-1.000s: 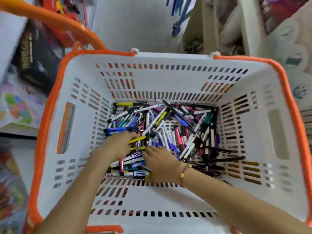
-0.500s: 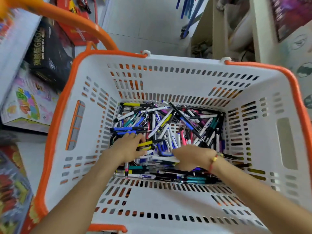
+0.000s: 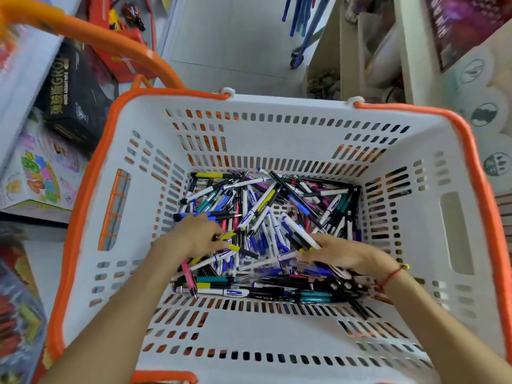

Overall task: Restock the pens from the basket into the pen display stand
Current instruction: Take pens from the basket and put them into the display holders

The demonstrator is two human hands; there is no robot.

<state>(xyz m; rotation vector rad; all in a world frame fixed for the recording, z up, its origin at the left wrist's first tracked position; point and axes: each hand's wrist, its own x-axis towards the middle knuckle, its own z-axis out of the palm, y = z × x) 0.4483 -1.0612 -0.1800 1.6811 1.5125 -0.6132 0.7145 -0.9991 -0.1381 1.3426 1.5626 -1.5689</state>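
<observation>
Both hands reach into the white basket (image 3: 277,128), where the pens (image 3: 266,217) lie heaped. The left hand (image 3: 196,236) pinches a yellow-banded pen (image 3: 230,234); the right hand (image 3: 343,253) curls its grip round several pens.

The basket (image 3: 277,128) is open on top. Its slotted walls hem the pens (image 3: 266,217) on every side. The orange handle (image 3: 91,37) arches over the far-left corner.
</observation>
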